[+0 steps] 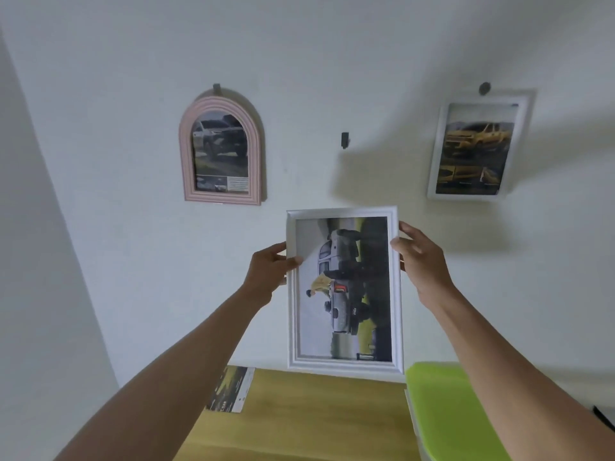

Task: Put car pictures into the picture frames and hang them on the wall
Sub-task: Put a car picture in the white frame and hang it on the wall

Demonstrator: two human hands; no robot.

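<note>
I hold a white rectangular picture frame point(344, 291) upright in front of the wall; the grey pickup picture inside it lies turned sideways. My left hand point(268, 272) grips its left edge near the top, thumb on the front. My right hand point(421, 261) grips the right edge at about the same height. A bare dark hook point(345, 140) sticks out of the wall above the frame. A pink arched frame point(221, 149) with a car picture hangs on a hook at the left, and a white frame point(479, 148) with a yellow car picture hangs at the right.
Below the frame is a wooden tabletop point(319, 417). A loose car picture point(229, 389) lies at its back left corner. A lime-green lidded box point(449, 414) stands at the right. A side wall runs along the left.
</note>
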